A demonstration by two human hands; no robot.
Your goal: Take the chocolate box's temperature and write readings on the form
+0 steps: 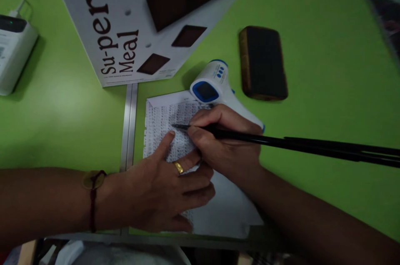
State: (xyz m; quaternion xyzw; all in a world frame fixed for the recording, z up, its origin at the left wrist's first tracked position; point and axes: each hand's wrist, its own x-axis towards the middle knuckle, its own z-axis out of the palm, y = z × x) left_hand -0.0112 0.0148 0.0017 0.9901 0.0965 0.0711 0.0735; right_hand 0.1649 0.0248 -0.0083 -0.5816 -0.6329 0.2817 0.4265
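A sheet of paper (225, 202) covered partly in dense rows of small handwritten marks lies on the green table. Flat on its lower left part rests my left hand (168, 192), fingers spread, with a gold ring on one finger and a dark cord bracelet at the wrist. My right hand (225, 144) pinches a long black pen (265, 138), whose tip touches or nearly touches the written rows just above my left thumb. The pen's far end runs out past the right edge of the view. My hands meet at the fingers.
A white and blue handheld thermometer (223, 90) lies against the paper's top edge. Behind it stands a white "Su-per Meal" box (125, 19). A dark phone-like case (263, 63) lies right, a white device with a cable (15, 52) left. A metal seam (128, 127) crosses the table (328, 56).
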